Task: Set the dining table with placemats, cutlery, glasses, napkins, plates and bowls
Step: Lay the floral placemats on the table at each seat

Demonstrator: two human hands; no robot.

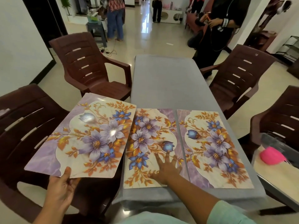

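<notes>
Pinching the near edge of a glossy floral placemat stack (84,136) held out over the brown plastic chair (24,126), left hand (62,189) grips while right hand (166,168) presses flat, fingers spread, on the middle floral placemat (145,131) beside another placemat (215,147) on the grey-clothed table (169,84).

No legible text, label, brand, number or sign is present in the head view. The three floral placemats (216,147) carry printed flowers and leaves only, with no lettering. The brown plastic chairs (90,65) and the grey tabletop (166,81) show no readable markings.
</notes>
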